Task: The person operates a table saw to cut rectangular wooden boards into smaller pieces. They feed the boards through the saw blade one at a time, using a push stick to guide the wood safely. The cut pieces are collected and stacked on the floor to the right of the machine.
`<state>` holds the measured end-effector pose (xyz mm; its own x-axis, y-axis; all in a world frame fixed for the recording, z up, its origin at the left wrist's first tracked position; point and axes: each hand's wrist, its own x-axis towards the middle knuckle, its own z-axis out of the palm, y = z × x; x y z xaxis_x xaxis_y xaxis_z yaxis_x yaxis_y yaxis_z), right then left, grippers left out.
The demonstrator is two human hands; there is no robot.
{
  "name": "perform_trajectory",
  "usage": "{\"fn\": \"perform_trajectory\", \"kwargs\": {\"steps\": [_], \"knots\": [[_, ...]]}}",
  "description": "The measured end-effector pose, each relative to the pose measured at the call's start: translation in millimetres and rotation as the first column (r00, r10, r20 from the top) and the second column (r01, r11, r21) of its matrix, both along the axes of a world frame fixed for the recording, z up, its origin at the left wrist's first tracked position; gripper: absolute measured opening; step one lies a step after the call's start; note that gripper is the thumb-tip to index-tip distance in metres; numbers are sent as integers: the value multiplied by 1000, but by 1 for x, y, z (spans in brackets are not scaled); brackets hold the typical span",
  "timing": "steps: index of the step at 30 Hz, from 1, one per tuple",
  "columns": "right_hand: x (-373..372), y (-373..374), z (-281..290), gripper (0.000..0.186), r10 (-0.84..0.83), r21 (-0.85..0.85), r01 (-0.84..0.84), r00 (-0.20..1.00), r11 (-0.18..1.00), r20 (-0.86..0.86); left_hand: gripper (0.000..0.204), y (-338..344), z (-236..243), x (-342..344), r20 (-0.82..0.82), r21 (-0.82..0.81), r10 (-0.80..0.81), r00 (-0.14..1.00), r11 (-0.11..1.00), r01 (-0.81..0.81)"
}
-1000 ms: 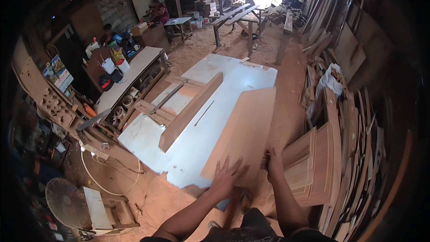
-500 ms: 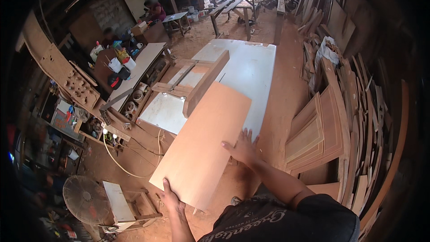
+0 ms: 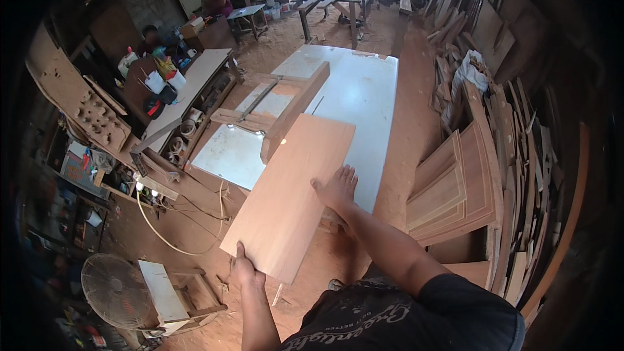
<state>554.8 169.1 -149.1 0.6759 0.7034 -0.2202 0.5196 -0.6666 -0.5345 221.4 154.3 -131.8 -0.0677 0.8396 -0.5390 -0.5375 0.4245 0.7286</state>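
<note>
A long, light-brown wooden panel (image 3: 289,195) slants away from me, its far end over a white-topped worktable (image 3: 370,104). My left hand (image 3: 246,268) grips its near left corner, thumb on the upper face and fingers underneath. At the panel's right edge lies my right hand (image 3: 337,188), thumb on the face and fingers stretched out past the edge. Beside the panel's far left side, a wooden frame (image 3: 296,114) with a thick long rail rests on the worktable. A metal bar clamp (image 3: 260,99) lies across that frame.
Raised-panel doors (image 3: 455,182) and stacked boards (image 3: 520,175) line the right side. To the left stand a cluttered bench (image 3: 188,101), a round fan (image 3: 117,289) and a small wooden stand (image 3: 185,292). A pale cable (image 3: 156,231) crosses the floor. Other people sit farther back.
The panel's tilt has changed, and its grain and a pale spot now show. My right hand has shifted slightly up and left in view with it. My left hand keeps its grip.
</note>
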Motion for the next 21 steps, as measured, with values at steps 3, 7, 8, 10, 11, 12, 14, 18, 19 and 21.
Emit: {"fn": "perform_trajectory", "kwargs": {"steps": [3,7,8,10,11,12,14,18,19,21], "knots": [[24,18,2,122,-10,-13,10,999,1000,-36,56,12,-13,24,-192,164,69,979,986,-38],[69,44,-6,123,-36,-23,35,999,999,-28,64,27,-10,65,-846,510,393,360,792,335],[78,50,-8,123,-35,-27,34,999,999,-36,66,33,2,75,-910,406,381,164,732,547],[103,62,-17,122,-45,-36,45,999,998,-20,68,48,28,103,-927,127,368,-67,478,869],[115,68,-23,122,-45,-41,44,999,998,-5,70,56,36,119,-936,-45,321,-142,290,956],[125,75,-29,122,-38,-43,38,999,998,11,69,62,36,134,-944,-79,290,-160,271,959],[147,92,-31,120,-33,-80,35,999,996,26,68,75,31,166,-953,-138,233,-196,242,960],[205,120,-36,121,-23,-107,25,1000,994,19,76,106,24,231,-937,-237,188,-295,281,930],[222,129,-41,122,-30,-101,32,999,994,24,77,115,24,247,-934,-255,174,-312,288,923],[255,146,-52,122,-43,-88,46,999,995,27,79,131,19,281,-926,-295,144,-348,299,907]]}}
